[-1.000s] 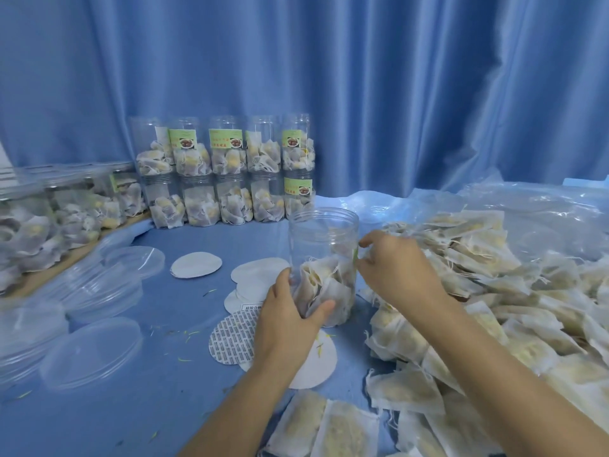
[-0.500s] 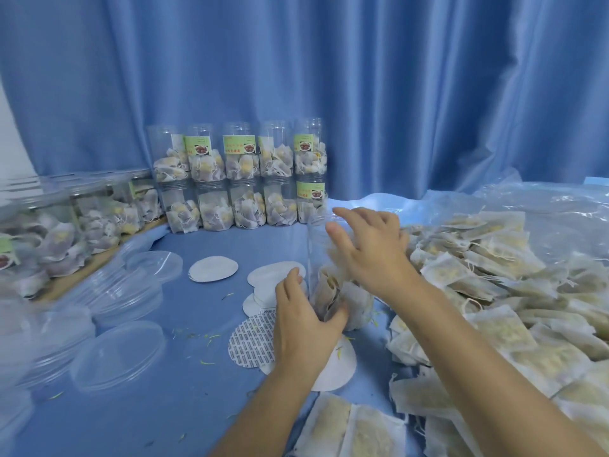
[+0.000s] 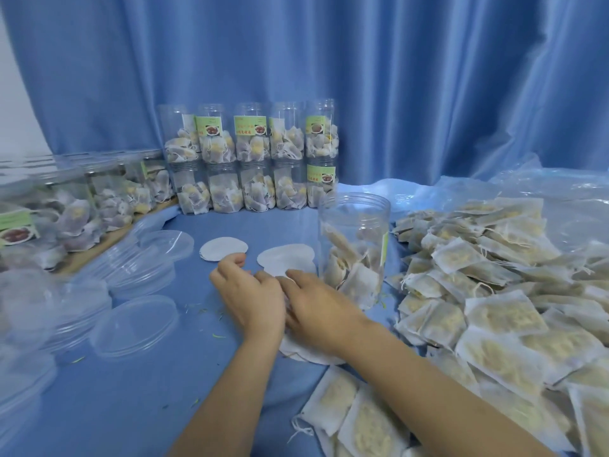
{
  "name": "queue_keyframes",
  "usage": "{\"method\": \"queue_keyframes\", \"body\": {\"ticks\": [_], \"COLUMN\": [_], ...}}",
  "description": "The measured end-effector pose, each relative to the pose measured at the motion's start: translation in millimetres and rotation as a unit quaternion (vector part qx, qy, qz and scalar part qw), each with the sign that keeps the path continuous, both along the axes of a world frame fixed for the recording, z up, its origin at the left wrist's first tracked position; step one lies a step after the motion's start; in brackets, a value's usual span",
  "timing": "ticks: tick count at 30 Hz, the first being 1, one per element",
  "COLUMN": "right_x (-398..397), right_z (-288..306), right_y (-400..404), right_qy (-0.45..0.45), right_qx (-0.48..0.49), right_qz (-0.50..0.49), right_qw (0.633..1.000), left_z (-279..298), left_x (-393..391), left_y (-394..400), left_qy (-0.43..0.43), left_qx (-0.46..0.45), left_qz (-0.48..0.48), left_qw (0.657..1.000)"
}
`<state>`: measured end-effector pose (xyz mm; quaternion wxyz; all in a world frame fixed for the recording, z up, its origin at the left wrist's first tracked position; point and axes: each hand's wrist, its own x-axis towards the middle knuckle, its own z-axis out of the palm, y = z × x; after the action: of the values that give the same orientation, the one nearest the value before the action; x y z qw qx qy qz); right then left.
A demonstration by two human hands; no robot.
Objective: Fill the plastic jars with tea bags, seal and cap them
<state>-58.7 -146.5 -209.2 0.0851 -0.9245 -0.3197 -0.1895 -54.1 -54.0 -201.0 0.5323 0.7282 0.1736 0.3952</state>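
Open jar point(image 3: 354, 249), part-filled with tea bags, stands uncapped on desk point(image 3: 131, 407) beside bag heap point(image 3: 494, 291). Left hand point(image 3: 248, 300) and right hand point(image 3: 318, 313) rest on seal discs point(image 3: 309, 352), probably separating one; grip state: cannot tell.

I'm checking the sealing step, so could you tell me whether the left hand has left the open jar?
Yes. The left hand has let go of the open jar and shifted left onto the white seal discs.
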Motion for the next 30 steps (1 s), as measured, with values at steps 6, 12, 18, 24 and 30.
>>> {"method": "queue_keyframes", "body": {"ticks": [6,12,18,24,30], "right_x": [1,-3,-7,-9,-11], "right_z": [-18,-8,0,-5,-7], "right_y": [9,9,6,5,4], "right_qy": [0.056,0.031,0.007,-0.056,-0.033], "right_qx": [-0.023,0.154,0.353,0.334,0.374], "right_qz": [-0.053,-0.051,-0.088,-0.098,-0.093], "right_qw": [0.997,0.986,0.932,0.936,0.922], "left_z": [-1,-2,-4,-4,-3], "left_x": [-4,-5,-4,-1,3], "left_y": [5,7,11,46,64], "left_qy": [0.076,0.105,0.094,0.308,0.529], "left_qx": [0.063,0.111,0.198,0.288,0.239], "left_qz": [-0.006,-0.012,0.007,0.109,0.094], "left_qw": [0.995,0.988,0.976,0.9,0.809]}}
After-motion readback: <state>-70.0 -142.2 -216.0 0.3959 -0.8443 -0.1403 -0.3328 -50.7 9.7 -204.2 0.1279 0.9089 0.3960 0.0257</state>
